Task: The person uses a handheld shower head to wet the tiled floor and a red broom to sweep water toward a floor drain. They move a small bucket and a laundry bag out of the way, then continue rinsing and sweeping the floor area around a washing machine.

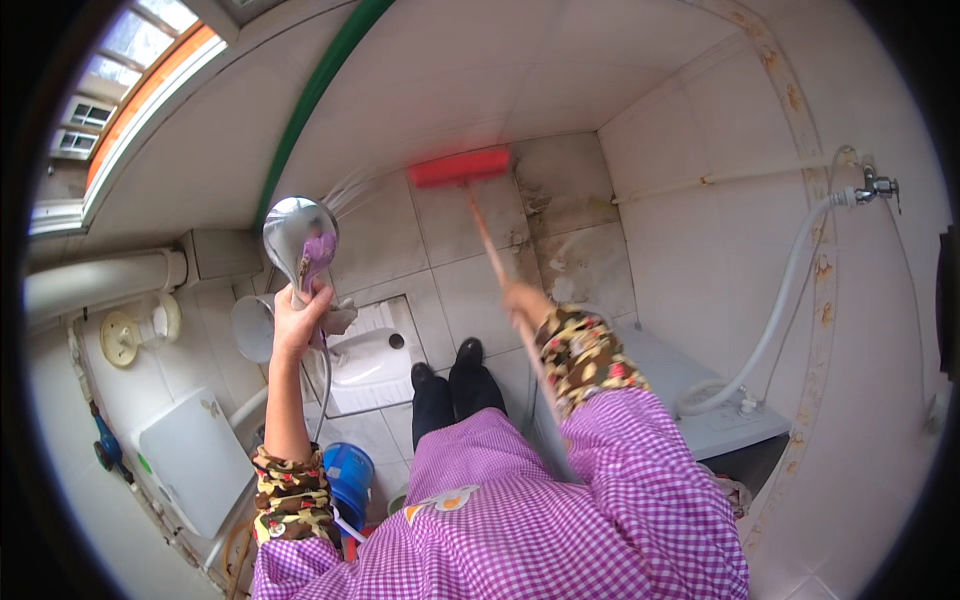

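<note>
My left hand (295, 319) grips a chrome shower head (291, 232), raised in front of me on the left. Thin streaks of water fly from it toward the tiled wall. A shower hose (325, 390) hangs below that hand. My right hand (525, 304), slightly blurred, is closed around a long pinkish pole (486, 240). At its far end a red broom or brush head (460, 167) sits where the wall meets the floor. Dark stains mark the floor tiles (574, 184) to the right of the red head.
A white squat toilet (375, 367) is set in the floor left of my feet. Blue bucket (348, 480) stands at lower left. At right are a white appliance (675, 382), a grey-white hose (787, 277) and a metal tap (877, 187). A green hose (315, 90) runs down the wall.
</note>
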A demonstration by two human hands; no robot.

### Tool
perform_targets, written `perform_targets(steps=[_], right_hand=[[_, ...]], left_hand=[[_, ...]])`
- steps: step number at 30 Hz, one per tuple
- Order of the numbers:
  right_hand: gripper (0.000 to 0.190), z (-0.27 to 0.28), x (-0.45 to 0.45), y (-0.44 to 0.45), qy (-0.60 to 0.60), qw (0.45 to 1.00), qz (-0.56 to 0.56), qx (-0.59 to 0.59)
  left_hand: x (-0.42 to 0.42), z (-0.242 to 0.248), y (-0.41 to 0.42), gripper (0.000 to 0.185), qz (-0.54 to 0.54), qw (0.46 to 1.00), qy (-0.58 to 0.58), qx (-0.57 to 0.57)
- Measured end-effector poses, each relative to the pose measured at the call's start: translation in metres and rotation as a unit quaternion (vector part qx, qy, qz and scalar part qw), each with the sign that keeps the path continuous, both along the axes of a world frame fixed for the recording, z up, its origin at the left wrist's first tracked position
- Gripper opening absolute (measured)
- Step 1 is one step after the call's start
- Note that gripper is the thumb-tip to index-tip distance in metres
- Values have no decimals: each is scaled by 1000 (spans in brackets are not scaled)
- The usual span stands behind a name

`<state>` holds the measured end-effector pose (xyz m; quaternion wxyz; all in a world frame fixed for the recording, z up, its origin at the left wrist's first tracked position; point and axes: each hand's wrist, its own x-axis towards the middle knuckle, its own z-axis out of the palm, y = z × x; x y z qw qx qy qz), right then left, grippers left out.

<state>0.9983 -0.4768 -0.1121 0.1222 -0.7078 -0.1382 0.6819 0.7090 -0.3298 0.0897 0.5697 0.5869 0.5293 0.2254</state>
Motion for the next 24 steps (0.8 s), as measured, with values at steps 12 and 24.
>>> perform_targets(steps=[12, 24], right_hand=[[8, 146, 21, -154, 213, 967, -133, -47], [16, 134, 130, -165, 483, 657, -523, 248]], left_hand=[[171, 122, 31, 14, -95, 990, -30, 100], [285, 83, -7, 15, -165, 979, -4, 116]])
